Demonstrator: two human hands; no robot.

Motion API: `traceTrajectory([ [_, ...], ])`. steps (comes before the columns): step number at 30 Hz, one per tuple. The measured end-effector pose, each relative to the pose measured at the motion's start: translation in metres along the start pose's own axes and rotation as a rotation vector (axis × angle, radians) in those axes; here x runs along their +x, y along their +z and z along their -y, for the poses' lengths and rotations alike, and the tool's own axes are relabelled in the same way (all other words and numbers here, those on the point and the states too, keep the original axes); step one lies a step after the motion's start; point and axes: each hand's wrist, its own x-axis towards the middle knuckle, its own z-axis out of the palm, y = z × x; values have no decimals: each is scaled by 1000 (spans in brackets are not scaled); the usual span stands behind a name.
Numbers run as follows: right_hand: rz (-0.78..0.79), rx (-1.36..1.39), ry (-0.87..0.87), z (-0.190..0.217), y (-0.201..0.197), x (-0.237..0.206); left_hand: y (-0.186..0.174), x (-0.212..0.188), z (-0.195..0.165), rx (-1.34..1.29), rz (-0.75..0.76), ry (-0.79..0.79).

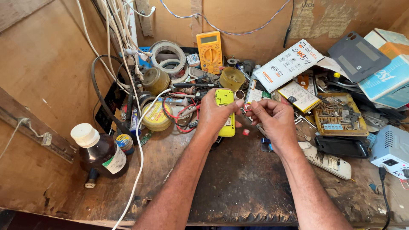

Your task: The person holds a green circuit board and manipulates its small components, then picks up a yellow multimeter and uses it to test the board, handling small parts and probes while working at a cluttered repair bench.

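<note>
Left hand (213,114) grips yellow phone (225,111); right hand (272,119) fingers pinch small part (unclear) beside it; next needs fine alignment.

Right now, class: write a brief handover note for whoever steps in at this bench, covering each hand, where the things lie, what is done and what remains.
Left hand: holds the small yellow device upright over the dark mat, thumb across its side.
Right hand: fingertips pinched together beside the device's upper right edge; whatever they grip is too small to tell.
Nearby: yellow multimeter against the back wall, brown bottle at left, parts tray at right.
Done: device lifted in hand.
Left: cannot tell from this view.
</note>
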Motion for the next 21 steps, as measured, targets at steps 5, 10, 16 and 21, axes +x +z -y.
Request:
traceTrajectory([
  [5, -16, 35, 42, -3, -3, 2, 0, 1, 2, 21, 9, -36],
  [10, 4, 57, 41, -2, -4, 1, -3, 4, 4, 2, 74, -78],
  [16, -93, -51, 11, -1, -2, 1, -1, 4, -1, 74, -18, -117],
  [21, -254, -251, -22, -1, 1, 1, -21, 15, -17, 69, -184, -128],
])
